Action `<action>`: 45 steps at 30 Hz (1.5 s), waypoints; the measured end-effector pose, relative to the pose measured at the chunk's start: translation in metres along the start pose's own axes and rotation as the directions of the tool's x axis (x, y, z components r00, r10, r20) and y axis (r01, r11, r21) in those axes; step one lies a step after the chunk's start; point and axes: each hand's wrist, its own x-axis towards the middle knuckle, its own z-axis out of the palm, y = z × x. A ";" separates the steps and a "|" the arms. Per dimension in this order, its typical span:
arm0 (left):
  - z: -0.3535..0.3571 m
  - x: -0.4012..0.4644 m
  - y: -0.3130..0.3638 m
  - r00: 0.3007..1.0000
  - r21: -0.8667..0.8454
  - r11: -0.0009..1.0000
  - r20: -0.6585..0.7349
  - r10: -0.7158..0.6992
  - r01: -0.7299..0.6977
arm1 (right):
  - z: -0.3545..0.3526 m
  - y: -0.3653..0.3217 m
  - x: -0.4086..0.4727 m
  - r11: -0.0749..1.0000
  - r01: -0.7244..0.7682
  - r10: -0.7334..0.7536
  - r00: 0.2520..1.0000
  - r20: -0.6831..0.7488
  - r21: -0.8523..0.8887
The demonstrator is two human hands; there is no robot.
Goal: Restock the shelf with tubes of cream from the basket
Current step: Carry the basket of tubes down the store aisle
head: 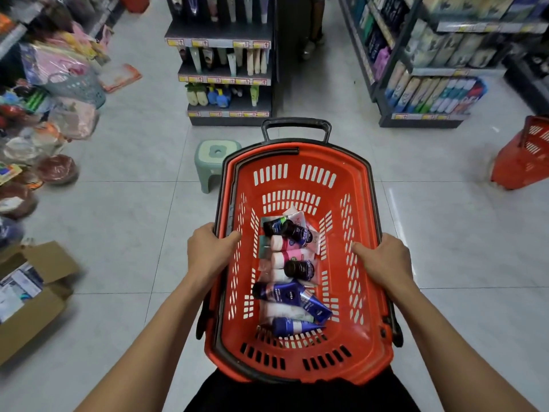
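We've got the basket (350, 162) gripped by both rims: left hand (209, 251) and right hand (383, 260), fingers curled tight, tubes (292, 275) piled inside.

Blurred goods (44, 93) at left; shelf (221, 34) top cut off.

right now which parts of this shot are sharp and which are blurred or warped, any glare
Head view: the basket, its tubes and both the left hand and right hand are sharp; the goods on the left and right shelves smear with blur; wide-angle bending tilts the shelving outward; a soft glare streak lies on the floor tile.
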 end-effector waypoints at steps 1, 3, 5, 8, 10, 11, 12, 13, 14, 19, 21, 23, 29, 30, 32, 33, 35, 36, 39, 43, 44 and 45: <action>-0.001 0.009 0.005 1.000 -0.004 1.000 0.008 -0.002 0.002 | 0.001 -0.007 0.007 1.000 -0.001 0.001 1.000 0.005 0.007; 0.001 0.027 0.015 1.000 -0.002 1.000 0.015 -0.007 0.007 | 0.003 -0.017 0.022 1.000 -0.008 0.008 1.000 0.004 0.015; 0.005 0.044 0.025 1.000 0.010 1.000 0.017 -0.013 0.012 | 0.005 -0.024 0.038 1.000 -0.017 0.017 1.000 0.008 0.018; 0.014 0.071 0.039 1.000 0.011 1.000 0.026 -0.016 0.015 | 0.007 -0.034 0.068 1.000 -0.023 0.023 1.000 0.015 0.011; 0.023 0.089 0.051 1.000 0.014 1.000 0.025 -0.019 0.019 | 0.008 -0.040 0.094 1.000 -0.021 0.021 1.000 0.022 0.018; 0.028 0.099 0.057 1.000 0.017 1.000 0.019 -0.021 0.021 | 0.008 -0.045 0.108 1.000 -0.020 0.019 0.999 0.028 0.025; 0.034 0.110 0.065 1.000 0.022 0.999 0.010 -0.024 0.024 | 0.008 -0.049 0.123 0.999 -0.020 0.019 0.999 0.035 0.028; 0.040 0.121 0.074 1.000 0.027 0.999 0.003 -0.026 0.026 | 0.007 -0.053 0.138 0.999 -0.019 0.017 0.999 0.040 0.031; 0.046 0.132 0.083 1.000 0.029 0.999 -0.002 -0.026 0.026 | 0.006 -0.057 0.155 0.999 -0.018 0.016 0.999 0.044 0.035; 0.087 0.185 0.140 1.000 0.032 0.999 -0.016 -0.022 0.022 | -0.014 -0.075 0.242 0.998 -0.016 0.012 0.998 0.066 0.053; 0.107 0.205 0.166 1.000 0.037 0.999 -0.026 -0.016 0.017 | -0.027 -0.082 0.280 0.998 -0.014 0.010 0.997 0.074 0.058; 0.126 0.222 0.189 0.999 0.036 0.999 -0.035 -0.024 0.025 | -0.040 -0.087 0.316 0.998 -0.013 0.007 0.996 0.087 0.063; 0.178 0.265 0.248 0.997 0.045 0.998 -0.062 -0.035 0.037 | -0.074 -0.094 0.400 0.996 -0.010 0.000 0.994 0.109 0.091; 0.184 0.272 0.256 0.997 0.051 0.998 -0.065 -0.034 0.038 | -0.078 -0.095 0.411 0.996 -0.012 0.003 0.994 0.110 0.088; 0.195 0.286 0.269 0.997 0.058 0.997 -0.065 -0.037 0.041 | -0.083 -0.098 0.431 0.996 -0.026 0.016 0.993 0.117 0.090; 0.199 0.293 0.276 0.997 0.062 0.997 -0.065 -0.042 0.046 | -0.085 -0.099 0.440 0.995 -0.035 0.023 0.992 0.124 0.093; 0.206 0.308 0.288 0.997 0.075 0.996 -0.066 -0.050 0.055 | -0.085 -0.103 0.458 0.994 -0.050 0.036 0.990 0.133 0.101; 0.209 0.315 0.293 0.997 0.077 0.995 -0.063 -0.054 0.059 | -0.085 -0.105 0.466 0.994 -0.052 0.038 0.990 0.134 0.101; 0.217 0.337 0.303 0.996 0.072 0.995 -0.060 -0.066 0.071 | -0.085 -0.116 0.491 0.995 -0.042 0.029 0.990 0.136 0.094; 0.224 0.381 0.314 0.997 0.086 0.994 -0.054 -0.064 0.068 | -0.075 -0.138 0.528 0.994 -0.042 0.029 0.991 0.129 0.099; 0.226 0.395 0.318 0.997 0.081 0.994 -0.041 -0.067 0.070 | -0.071 -0.144 0.539 0.994 -0.050 0.038 0.992 0.124 0.097; 0.226 0.410 0.321 0.997 0.076 0.994 -0.028 -0.070 0.072 | -0.068 -0.151 0.550 0.994 -0.058 0.046 0.992 0.121 0.095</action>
